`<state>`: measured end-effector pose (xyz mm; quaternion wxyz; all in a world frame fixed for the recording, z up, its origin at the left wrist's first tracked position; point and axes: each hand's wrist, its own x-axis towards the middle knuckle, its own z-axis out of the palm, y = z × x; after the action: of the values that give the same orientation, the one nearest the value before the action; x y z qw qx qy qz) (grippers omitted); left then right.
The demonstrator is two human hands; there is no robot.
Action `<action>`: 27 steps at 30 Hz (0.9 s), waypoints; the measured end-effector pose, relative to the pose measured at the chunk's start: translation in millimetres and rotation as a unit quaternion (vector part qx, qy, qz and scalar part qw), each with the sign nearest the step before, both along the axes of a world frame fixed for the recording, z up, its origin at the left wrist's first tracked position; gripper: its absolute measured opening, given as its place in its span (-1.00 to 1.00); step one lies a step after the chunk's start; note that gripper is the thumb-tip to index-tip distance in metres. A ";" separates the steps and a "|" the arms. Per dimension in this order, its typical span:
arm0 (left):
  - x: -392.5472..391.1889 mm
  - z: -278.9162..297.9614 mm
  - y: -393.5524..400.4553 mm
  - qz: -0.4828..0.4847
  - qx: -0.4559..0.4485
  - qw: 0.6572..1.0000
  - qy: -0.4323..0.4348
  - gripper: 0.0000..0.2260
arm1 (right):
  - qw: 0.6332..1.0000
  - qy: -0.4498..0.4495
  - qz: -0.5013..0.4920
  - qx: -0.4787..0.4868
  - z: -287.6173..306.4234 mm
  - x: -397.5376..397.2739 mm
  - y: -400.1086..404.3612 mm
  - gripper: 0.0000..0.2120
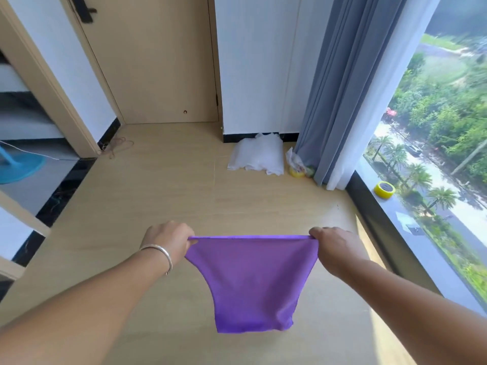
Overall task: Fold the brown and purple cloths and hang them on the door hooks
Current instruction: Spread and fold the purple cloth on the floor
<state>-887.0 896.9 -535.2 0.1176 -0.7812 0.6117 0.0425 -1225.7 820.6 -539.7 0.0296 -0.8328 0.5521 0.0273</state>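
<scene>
Purple cloth held up in the air over the pale wood floor, stretched taut along its top edge between two grips, hanging down from there and narrowing to a squared lower hem below and between the grips. Left hand pinching the top left corner, fingers curled round the fabric, back of the hand up, silver bangle on the wrist just behind the grip. Right hand clenched on the top right corner in the same way, thumb and fingers closed over the edge. Both forearms reaching in from the near side, well apart, the cloth spanning the gap between them.

Beyond the grips, across the floor: white bag slumped at the foot of the white wall, and just beside it, toward the right-hand grip's side, some crumpled wrapping with a yellow tape roll at the base of the grey curtain. Further out past the right grip, a second yellow tape roll on the dark window sill, with glass and an outdoor view of trees and road behind it (seen from high up). Straight ahead and far beyond the left grip, a closed wooden door with a dark handle near the top of view. Out past the left grip, an open doorway, a thin wire hanger on the floor by its frame, and a blue fan base through the opening. Brown cloth and door hooks not in view.
</scene>
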 end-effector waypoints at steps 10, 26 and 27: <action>20.2 36.5 46.5 -0.036 -0.095 0.995 -0.001 -0.85 | 0.998 -0.046 0.019 -0.040 23.1 -6.2 26.2 -0.58; -17.5 -226.6 268.7 -0.027 0.111 0.989 0.093 -0.79 | 0.977 0.047 0.029 0.204 -254.6 -54.3 248.6 -0.77; -21.5 -243.8 282.1 -0.030 0.127 0.987 0.095 -0.78 | 0.974 0.051 0.035 0.217 -270.6 -58.6 262.1 -0.78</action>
<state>-908.5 1179.0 -779.0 0.1583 -0.7339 0.6325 0.1902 -1284.3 1082.6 -810.3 0.1806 -0.8226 0.5044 0.1903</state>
